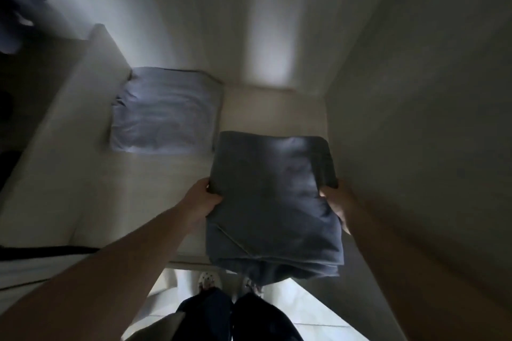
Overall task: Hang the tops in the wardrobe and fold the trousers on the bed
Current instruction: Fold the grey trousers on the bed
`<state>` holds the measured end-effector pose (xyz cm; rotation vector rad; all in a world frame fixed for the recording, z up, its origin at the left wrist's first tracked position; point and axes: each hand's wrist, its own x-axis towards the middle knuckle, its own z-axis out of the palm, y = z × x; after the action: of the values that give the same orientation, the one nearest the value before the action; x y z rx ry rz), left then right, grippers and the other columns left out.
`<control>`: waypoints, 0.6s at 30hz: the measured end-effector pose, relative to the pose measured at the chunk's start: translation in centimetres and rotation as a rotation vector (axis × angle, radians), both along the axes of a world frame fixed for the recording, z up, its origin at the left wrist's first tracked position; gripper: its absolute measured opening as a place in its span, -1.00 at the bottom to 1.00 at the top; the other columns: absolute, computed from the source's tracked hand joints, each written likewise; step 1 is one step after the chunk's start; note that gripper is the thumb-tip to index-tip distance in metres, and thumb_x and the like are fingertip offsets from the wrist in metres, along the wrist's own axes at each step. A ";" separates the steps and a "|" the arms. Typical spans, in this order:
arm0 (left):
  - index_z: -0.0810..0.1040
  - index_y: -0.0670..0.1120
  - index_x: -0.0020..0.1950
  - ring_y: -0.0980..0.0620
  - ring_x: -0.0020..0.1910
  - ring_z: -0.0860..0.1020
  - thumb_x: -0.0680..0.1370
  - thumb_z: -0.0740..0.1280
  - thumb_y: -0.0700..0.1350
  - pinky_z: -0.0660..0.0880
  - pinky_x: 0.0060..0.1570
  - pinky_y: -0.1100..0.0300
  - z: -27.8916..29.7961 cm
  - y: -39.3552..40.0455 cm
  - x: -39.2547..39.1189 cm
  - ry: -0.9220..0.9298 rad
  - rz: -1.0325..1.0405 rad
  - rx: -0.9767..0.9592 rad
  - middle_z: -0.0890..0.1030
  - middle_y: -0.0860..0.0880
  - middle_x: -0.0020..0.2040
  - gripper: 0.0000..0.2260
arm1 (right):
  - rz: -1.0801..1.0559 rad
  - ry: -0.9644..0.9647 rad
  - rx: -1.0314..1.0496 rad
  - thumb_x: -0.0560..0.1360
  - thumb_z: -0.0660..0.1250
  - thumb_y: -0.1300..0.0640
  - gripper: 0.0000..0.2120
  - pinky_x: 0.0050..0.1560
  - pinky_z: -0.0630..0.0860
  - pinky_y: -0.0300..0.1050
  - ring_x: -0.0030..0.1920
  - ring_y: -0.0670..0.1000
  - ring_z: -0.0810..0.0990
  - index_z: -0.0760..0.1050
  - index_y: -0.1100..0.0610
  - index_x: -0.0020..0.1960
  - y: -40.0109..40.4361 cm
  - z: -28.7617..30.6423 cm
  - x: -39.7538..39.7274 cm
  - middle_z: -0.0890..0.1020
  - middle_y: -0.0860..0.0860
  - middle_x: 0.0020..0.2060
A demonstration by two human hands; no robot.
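I hold a folded dark blue pair of trousers [273,205] in front of me, over the front right part of a pale wardrobe shelf [133,191]. My left hand [203,201] grips its left edge and my right hand [336,206] grips its right edge. Its far end hovers at or on the shelf; I cannot tell whether it touches. A folded light blue garment [163,113] lies flat at the back left of the same shelf.
White wardrobe walls close in the shelf at the back [221,22] and right [415,91]. A partition [74,77] bounds the left, with dark hanging clothes [19,0] beyond it. My feet in patterned slippers [207,281] stand on a light floor below.
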<state>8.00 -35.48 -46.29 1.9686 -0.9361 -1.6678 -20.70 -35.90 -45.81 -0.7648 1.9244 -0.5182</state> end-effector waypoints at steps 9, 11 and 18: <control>0.37 -0.19 0.40 -0.19 0.24 0.50 0.43 0.34 -0.35 0.44 0.25 -0.06 -4.0 -2.7 -0.2 -0.196 -0.229 -0.047 0.52 -0.22 0.29 -0.46 | 0.065 0.177 -0.095 0.47 0.32 0.29 -0.83 -0.10 0.45 -0.03 -0.11 0.11 0.52 0.46 0.18 0.05 -0.9 -2.6 0.6 0.51 0.05 -0.20; 0.35 -0.20 0.41 -0.22 0.28 0.45 0.41 0.39 -0.27 0.42 0.23 -0.02 -3.8 -1.8 -0.5 -0.378 -0.337 -0.239 0.49 -0.23 0.29 -0.43 | 0.187 0.352 -0.126 0.46 0.33 0.24 -0.60 0.19 0.40 0.04 0.17 0.17 0.46 0.38 0.17 0.28 0.6 -2.9 1.6 0.48 0.17 0.14; -0.09 0.01 0.58 -0.24 0.54 -0.15 0.46 0.22 0.34 0.02 0.46 -0.08 -5.4 4.3 -2.0 -0.792 -1.007 -0.412 -0.15 -0.25 0.56 -0.15 | 0.753 0.742 -0.031 0.37 0.26 -0.36 -0.15 0.46 -0.14 0.28 0.53 0.11 -0.20 0.01 -0.08 0.52 7.8 -4.5 6.1 -0.19 0.11 0.54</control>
<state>5.99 -31.19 -51.66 1.9483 -2.6263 -0.7996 -14.64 -28.14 -50.30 -1.7723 2.0499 0.2487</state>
